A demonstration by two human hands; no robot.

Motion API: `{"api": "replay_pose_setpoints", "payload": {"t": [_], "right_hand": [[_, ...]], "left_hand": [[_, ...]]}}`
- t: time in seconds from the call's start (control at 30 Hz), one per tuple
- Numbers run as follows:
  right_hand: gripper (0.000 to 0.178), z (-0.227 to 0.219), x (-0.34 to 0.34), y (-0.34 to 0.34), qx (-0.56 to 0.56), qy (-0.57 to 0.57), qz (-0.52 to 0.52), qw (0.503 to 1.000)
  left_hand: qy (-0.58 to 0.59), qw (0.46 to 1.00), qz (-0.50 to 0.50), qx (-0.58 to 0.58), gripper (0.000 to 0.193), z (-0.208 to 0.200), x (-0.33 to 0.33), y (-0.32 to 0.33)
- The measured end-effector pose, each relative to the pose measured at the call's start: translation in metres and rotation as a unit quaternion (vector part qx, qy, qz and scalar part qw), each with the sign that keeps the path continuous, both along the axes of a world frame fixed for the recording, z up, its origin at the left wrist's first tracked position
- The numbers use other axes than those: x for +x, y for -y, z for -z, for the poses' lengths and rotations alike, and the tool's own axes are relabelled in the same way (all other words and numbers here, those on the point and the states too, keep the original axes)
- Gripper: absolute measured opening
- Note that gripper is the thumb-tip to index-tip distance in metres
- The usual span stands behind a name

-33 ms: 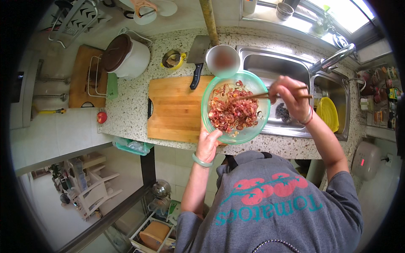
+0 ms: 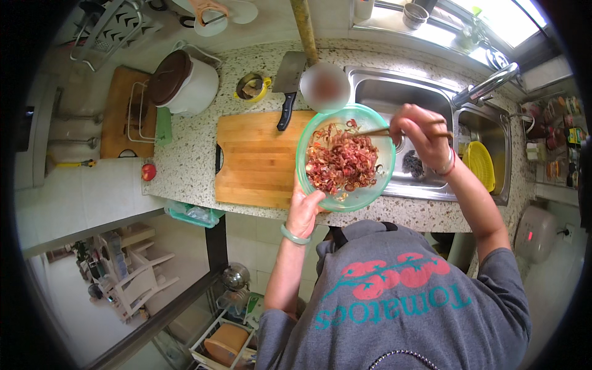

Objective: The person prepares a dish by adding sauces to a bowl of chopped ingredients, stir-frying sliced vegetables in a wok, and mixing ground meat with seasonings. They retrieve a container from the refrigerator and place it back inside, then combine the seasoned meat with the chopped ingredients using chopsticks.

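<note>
A clear bowl with a green rim (image 2: pixel 300 161) holds reddish chopped meat (image 2: pixel 343 161) mixed with thin dark-red and pale shreds. My left hand (image 2: pixel 304 208) grips its near-left edge, thumb over the rim. Brown chopsticks (image 2: pixel 377 132) are held in my closed right hand (image 2: pixel 424 131), above the bowl's right side and the sink. Their tips reach the far part of the mixture. Beneath the bowl's left side lies a wooden cutting board (image 2: pixel 259 161). Just behind the bowl stands a white bowl (image 2: pixel 327 106) with blurred reddish-brown contents.
A cleaver (image 2: pixel 287 92) lies behind the board, beside a small yellow-handled pot (image 2: pixel 251 87). Farther left are a white bucket (image 2: pixel 198 87) with a brown lid and a red fruit (image 2: pixel 148 172). At right, the steel sink (image 2: pixel 401 92) contains a dark scrubber (image 2: pixel 412 164) and yellow basket (image 2: pixel 479 166).
The chopstick tips have shifted toward the far right of the mixture, and the heap has changed shape. My right hand has moved slightly; my left stays on the rim.
</note>
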State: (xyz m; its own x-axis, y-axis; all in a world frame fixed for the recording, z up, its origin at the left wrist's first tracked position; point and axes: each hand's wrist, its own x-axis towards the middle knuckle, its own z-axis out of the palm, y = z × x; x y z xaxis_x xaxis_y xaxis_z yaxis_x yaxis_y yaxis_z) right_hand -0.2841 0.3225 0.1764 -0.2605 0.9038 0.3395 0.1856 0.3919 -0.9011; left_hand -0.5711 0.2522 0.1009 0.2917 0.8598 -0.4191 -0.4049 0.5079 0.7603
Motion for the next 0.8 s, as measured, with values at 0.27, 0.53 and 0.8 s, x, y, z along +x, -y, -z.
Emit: {"api": "replay_pose_setpoints", "payload": {"t": [0.27,0.53,0.8], "right_hand": [[0.024,0.029,0.023,0.028,-0.02,0.177,0.087,0.98],[0.002,0.035,-0.028,0.074,0.019,0.081,0.11,0.991],[0.013,0.007,-0.064,0.069,0.084,0.102,0.031,0.991]], "left_hand": [[0.107,0.988,-0.102,-0.045,0.078,0.007,0.009,0.011],[0.106,0.979,-0.153,-0.082,0.07,0.019,0.031,0.005],[0.106,0.986,-0.12,-0.051,0.069,0.014,0.03,0.003]]}}
